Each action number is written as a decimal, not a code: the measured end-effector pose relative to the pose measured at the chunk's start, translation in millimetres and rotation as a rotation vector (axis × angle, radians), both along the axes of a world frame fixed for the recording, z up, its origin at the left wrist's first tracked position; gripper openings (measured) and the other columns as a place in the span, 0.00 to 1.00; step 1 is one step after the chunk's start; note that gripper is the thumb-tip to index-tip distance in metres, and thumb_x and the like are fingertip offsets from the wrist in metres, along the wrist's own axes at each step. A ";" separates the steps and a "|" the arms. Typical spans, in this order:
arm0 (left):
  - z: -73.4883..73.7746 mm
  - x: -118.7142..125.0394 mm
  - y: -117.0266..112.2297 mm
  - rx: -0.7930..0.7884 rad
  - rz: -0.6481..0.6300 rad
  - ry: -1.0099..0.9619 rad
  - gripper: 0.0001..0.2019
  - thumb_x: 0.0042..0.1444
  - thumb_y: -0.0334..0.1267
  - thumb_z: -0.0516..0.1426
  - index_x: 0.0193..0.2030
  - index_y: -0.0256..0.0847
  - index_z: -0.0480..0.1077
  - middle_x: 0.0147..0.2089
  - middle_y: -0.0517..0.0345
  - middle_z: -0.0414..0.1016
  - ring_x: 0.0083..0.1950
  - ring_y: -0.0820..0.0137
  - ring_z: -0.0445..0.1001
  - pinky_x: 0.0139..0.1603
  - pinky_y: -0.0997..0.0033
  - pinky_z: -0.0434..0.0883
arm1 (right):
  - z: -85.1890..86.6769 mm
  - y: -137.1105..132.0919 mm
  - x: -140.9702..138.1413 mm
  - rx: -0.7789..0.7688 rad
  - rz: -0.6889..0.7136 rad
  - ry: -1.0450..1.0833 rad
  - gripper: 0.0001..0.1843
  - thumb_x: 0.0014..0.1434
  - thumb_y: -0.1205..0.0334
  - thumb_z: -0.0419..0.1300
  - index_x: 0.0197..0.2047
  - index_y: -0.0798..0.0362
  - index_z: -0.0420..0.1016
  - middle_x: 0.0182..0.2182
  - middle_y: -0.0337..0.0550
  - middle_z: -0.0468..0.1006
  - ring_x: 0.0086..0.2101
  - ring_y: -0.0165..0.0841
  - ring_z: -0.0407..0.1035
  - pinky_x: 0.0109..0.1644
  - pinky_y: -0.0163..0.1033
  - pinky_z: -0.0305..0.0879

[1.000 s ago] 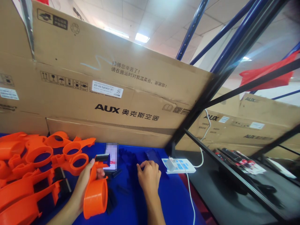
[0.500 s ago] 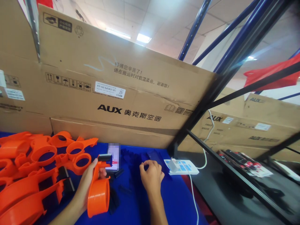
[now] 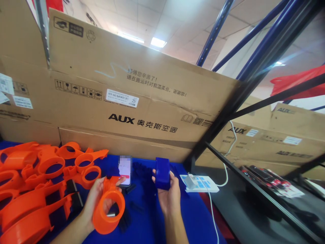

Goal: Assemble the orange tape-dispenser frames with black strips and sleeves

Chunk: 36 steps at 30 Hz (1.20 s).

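Note:
My left hand [image 3: 94, 200] grips an orange plastic tape-dispenser body [image 3: 109, 206] by its handle, its round ring turned toward me. My right hand [image 3: 169, 195] is raised palm up and holds a dark blue plastic block [image 3: 163, 173] upright above the blue tabletop [image 3: 147, 223]. A phone [image 3: 125, 165] with a lit screen lies just behind the orange part. Small dark parts [image 3: 134, 206] lie scattered on the table between my hands.
A heap of orange dispenser shells [image 3: 38, 183] fills the left of the table. A large AUX cardboard box [image 3: 132, 112] stands behind. A white power strip [image 3: 199, 182] with a cable lies at right, beside black and blue shelf frames [image 3: 243, 84].
My right hand has picked the blue block up off the table and turned palm up. My left hand has rotated the orange part so its ring faces me.

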<state>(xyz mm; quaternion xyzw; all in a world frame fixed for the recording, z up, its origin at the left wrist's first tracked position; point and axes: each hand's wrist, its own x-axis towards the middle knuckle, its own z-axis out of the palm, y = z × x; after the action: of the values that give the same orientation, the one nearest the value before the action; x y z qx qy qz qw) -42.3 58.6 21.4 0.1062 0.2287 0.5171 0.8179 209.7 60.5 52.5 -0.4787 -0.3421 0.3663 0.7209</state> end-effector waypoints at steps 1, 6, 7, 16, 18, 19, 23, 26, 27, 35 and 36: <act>0.2 -2.5 1.4 -0.010 -0.030 -0.049 0.15 0.62 0.39 0.59 0.49 0.31 0.79 0.35 0.42 0.84 0.32 0.61 0.82 0.36 0.63 0.80 | 3.2 -2.0 -2.1 0.003 0.082 0.151 0.19 0.65 0.45 0.58 0.50 0.49 0.72 0.38 0.41 0.82 0.35 0.39 0.81 0.31 0.41 0.78; 4.9 -11.1 9.5 -0.065 -0.048 -0.160 0.28 0.63 0.53 0.60 0.62 0.36 0.73 0.48 0.40 0.85 0.38 0.58 0.84 0.51 0.53 0.80 | 8.8 -12.7 -18.9 -0.009 0.295 0.388 0.23 0.62 0.52 0.69 0.57 0.45 0.70 0.23 0.31 0.76 0.20 0.27 0.71 0.20 0.26 0.67; 5.1 -10.7 10.0 -0.063 -0.039 -0.137 0.27 0.63 0.51 0.60 0.64 0.37 0.71 0.47 0.42 0.85 0.39 0.58 0.84 0.53 0.53 0.79 | 7.2 -13.9 -22.9 -0.012 0.339 0.381 0.25 0.61 0.53 0.70 0.58 0.45 0.69 0.22 0.30 0.74 0.18 0.26 0.69 0.19 0.25 0.65; -1.7 10.2 -6.2 0.121 0.001 0.023 0.37 0.58 0.34 0.62 0.74 0.49 0.59 0.52 0.49 0.85 0.52 0.50 0.83 0.58 0.47 0.76 | -13.9 -12.1 -59.4 -0.028 0.692 0.225 0.20 0.59 0.54 0.72 0.51 0.47 0.73 0.37 0.40 0.81 0.20 0.27 0.71 0.22 0.32 0.70; -1.0 11.6 -7.8 0.166 0.020 0.017 0.38 0.58 0.33 0.62 0.74 0.53 0.57 0.58 0.49 0.82 0.55 0.50 0.82 0.59 0.47 0.75 | -14.8 -14.4 -63.8 -0.008 0.683 0.138 0.18 0.61 0.55 0.70 0.52 0.46 0.74 0.39 0.41 0.82 0.28 0.30 0.76 0.32 0.34 0.74; -0.6 11.8 -8.0 0.180 0.037 0.014 0.38 0.58 0.33 0.62 0.75 0.55 0.57 0.60 0.50 0.81 0.55 0.50 0.82 0.59 0.46 0.75 | -14.9 -15.7 -65.3 0.004 0.677 0.067 0.17 0.62 0.55 0.70 0.52 0.46 0.75 0.40 0.41 0.82 0.33 0.32 0.78 0.38 0.36 0.75; 0.8 11.5 -7.2 0.189 0.086 0.050 0.39 0.59 0.35 0.63 0.75 0.56 0.55 0.61 0.50 0.80 0.57 0.50 0.81 0.61 0.47 0.74 | -16.6 -21.2 -69.2 0.096 0.591 -0.308 0.18 0.64 0.54 0.68 0.55 0.46 0.75 0.49 0.44 0.81 0.50 0.40 0.76 0.57 0.44 0.71; 2.7 11.9 -6.5 0.192 0.131 0.101 0.39 0.58 0.36 0.65 0.75 0.54 0.56 0.58 0.50 0.82 0.57 0.51 0.81 0.61 0.49 0.74 | -20.8 -24.7 -72.2 0.149 0.503 -0.536 0.26 0.61 0.55 0.69 0.61 0.45 0.71 0.57 0.46 0.77 0.58 0.43 0.71 0.65 0.49 0.64; 3.4 12.2 -6.2 0.193 0.147 0.117 0.39 0.58 0.36 0.65 0.74 0.55 0.56 0.58 0.50 0.82 0.56 0.51 0.81 0.60 0.49 0.74 | -22.1 -25.5 -72.9 0.147 0.477 -0.589 0.27 0.62 0.56 0.69 0.62 0.44 0.70 0.58 0.46 0.76 0.59 0.44 0.70 0.66 0.50 0.64; 2.1 9.8 -4.5 0.236 0.207 0.126 0.39 0.58 0.36 0.65 0.74 0.58 0.57 0.62 0.51 0.79 0.60 0.51 0.78 0.62 0.50 0.72 | -20.7 -26.9 -73.9 0.164 0.482 -0.682 0.24 0.68 0.58 0.62 0.65 0.44 0.68 0.60 0.47 0.76 0.60 0.43 0.71 0.66 0.50 0.66; 1.5 9.2 -4.4 0.242 0.210 0.117 0.38 0.58 0.37 0.64 0.73 0.58 0.56 0.63 0.50 0.78 0.61 0.51 0.78 0.62 0.49 0.72 | -20.5 -26.9 -74.2 0.166 0.480 -0.679 0.23 0.68 0.58 0.61 0.65 0.44 0.68 0.60 0.47 0.76 0.60 0.43 0.71 0.66 0.50 0.66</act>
<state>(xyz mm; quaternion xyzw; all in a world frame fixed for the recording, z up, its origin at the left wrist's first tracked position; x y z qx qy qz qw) -33.0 54.2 22.9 0.2094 0.2219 0.6166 0.7258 135.5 33.6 32.0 -0.4193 -0.6902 0.3165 0.4977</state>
